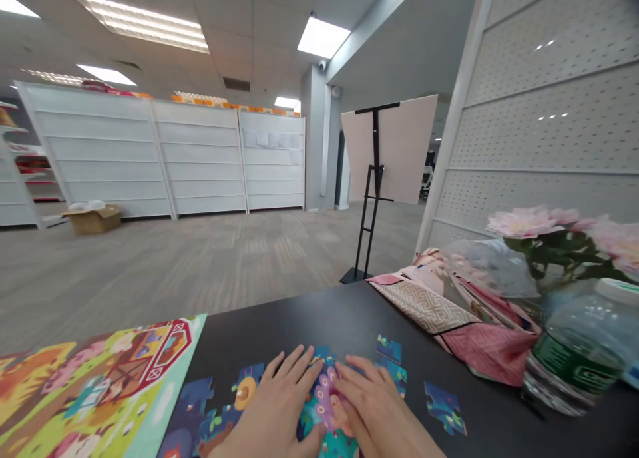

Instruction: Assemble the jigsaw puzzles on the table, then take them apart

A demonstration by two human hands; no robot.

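Both of my hands lie on a jigsaw puzzle with dark blue, teal and purple pictures. My left hand (279, 401) rests with fingers stretched forward across the left part of the joined pieces. My right hand (377, 398) presses its extended fingers on the other side, at the edge of the pink-purple puzzle section (327, 391) showing between the hands. Loose-looking puzzle pieces (389, 349) stick out beyond the right fingers, and a separate blue piece (444, 407) lies farther right. More dark blue pieces (190, 405) lie left of my left hand. Parts of the puzzle are hidden under my palms.
A colourful farm picture board (110, 385) covers the left of the black table (299, 315). On the right stand a water bottle (574, 358), a pink patterned cloth item (484, 338) and pink flowers (529, 224). A black easel (369, 205) stands beyond the table.
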